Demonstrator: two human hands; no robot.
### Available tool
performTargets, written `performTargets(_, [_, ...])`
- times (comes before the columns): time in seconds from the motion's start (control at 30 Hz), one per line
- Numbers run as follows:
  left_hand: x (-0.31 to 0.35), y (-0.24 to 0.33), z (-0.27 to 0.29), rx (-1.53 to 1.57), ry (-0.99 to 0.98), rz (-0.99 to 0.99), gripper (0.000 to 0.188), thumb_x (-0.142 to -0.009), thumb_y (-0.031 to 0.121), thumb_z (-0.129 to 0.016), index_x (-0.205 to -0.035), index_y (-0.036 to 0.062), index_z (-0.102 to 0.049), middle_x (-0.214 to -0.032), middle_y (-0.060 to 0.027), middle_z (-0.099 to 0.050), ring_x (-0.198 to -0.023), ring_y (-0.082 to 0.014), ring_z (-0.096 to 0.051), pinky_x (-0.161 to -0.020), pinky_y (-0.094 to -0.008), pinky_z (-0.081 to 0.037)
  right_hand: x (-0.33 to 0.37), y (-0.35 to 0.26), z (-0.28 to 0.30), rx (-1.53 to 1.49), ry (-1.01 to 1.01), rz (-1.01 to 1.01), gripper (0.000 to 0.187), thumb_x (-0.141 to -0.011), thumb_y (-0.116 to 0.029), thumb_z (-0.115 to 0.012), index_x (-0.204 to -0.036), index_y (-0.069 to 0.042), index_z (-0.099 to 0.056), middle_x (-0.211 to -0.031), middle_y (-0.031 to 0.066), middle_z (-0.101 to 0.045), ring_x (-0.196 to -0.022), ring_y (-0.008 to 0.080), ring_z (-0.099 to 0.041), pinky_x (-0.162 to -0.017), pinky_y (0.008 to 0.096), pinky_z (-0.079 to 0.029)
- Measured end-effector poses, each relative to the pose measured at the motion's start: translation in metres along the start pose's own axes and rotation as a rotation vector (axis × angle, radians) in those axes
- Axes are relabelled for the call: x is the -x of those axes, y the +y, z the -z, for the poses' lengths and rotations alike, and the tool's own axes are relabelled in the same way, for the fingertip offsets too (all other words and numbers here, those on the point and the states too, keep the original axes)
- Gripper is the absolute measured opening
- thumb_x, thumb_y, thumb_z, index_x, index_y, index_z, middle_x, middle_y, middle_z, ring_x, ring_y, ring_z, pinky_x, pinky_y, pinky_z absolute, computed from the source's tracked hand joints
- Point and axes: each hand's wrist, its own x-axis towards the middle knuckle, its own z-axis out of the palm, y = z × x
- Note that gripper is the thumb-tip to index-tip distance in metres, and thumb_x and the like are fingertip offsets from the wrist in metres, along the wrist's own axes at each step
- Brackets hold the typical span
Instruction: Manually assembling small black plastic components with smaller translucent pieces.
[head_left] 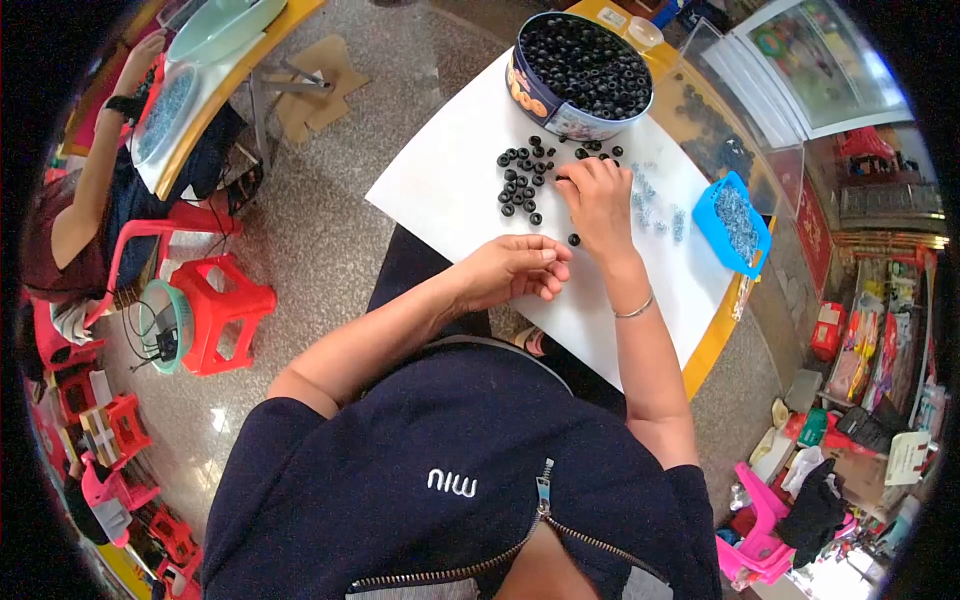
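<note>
Black ring-shaped rubber beads (522, 180) lie loose on the white sheet covering the counter (440, 190), within picking reach just left of the right hand (598, 200), whose fingers pinch at one. Nearer the body, the left hand (515, 268) curls loosely; whether it holds anything I cannot tell.

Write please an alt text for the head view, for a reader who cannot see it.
Seen from above, a person's right hand reaches into loose black rings on a white sheet, while the left hand is curled near the sheet's edge. A round tin of black rings stands behind, a blue tray of small clear pieces to the right.
</note>
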Motion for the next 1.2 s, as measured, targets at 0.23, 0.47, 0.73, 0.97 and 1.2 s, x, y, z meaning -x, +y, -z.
performTargets(0.23, [0.002,-0.003,-0.003,0.018,0.02,-0.024,0.024,-0.099,0.013,-0.046,-0.117,-0.0019,-0.053,-0.097,-0.0097,-0.063,-0.082,-0.0157,-0.063,-0.076,-0.0284,-0.053,0.001,0.003,0.012,-0.291,0.034,-0.211,0.013,-0.079,-0.011,-0.069,-0.092,-0.009,-0.069,-0.085,0.0019,-0.066,-0.081,0.0173,-0.057,-0.079,0.0324,-0.041])
performTargets(0.47, [-0.001,0.014,-0.033,0.088,0.27,-0.159,0.026,-0.101,0.017,-0.043,-0.115,-0.002,-0.053,-0.098,-0.0112,-0.062,-0.085,-0.0165,-0.063,-0.08,-0.0314,-0.054,0.033,-0.044,0.05,-1.022,0.025,-0.683,0.012,-0.088,-0.006,-0.061,-0.097,0.0,-0.067,-0.089,0.0,-0.065,-0.083,0.0071,-0.057,-0.079,0.0214,-0.045])
performTargets(0.73, [-0.013,0.004,-0.035,0.175,0.196,-0.078,0.025,-0.1,0.015,-0.042,-0.111,-0.0049,-0.054,-0.093,-0.0078,-0.057,-0.074,-0.0139,-0.052,-0.069,-0.0273,-0.046,0.078,-0.052,0.051,-0.717,0.269,-0.554,0.015,-0.078,-0.008,-0.069,-0.093,-0.006,-0.068,-0.102,0.0068,-0.063,-0.099,0.0232,-0.055,-0.087,0.034,-0.044])
performTargets(0.97, [-0.006,0.01,-0.057,-0.045,0.293,-0.051,0.031,-0.097,0.005,-0.043,-0.124,-0.0096,-0.047,-0.111,-0.0142,-0.055,-0.089,-0.0154,-0.056,-0.08,-0.0275,-0.048,0.114,-0.019,0.05,-0.087,0.163,-0.477,0.014,-0.079,-0.013,-0.067,-0.092,-0.009,-0.066,-0.095,0.0061,-0.06,-0.091,0.0253,-0.052,-0.084,0.0378,-0.038])
performTargets(1.2, [0.005,0.013,-0.056,-0.209,0.273,0.007,0.026,-0.099,0.015,-0.047,-0.119,-0.0003,-0.052,-0.092,-0.0051,-0.059,-0.067,-0.0098,-0.053,-0.06,-0.0209,-0.044,0.106,0.037,0.054,-0.022,0.301,-0.526,0.018,-0.078,-0.013,-0.066,-0.096,-0.01,-0.066,-0.093,0.0079,-0.06,-0.092,0.0277,-0.054,-0.083,0.0401,-0.04])
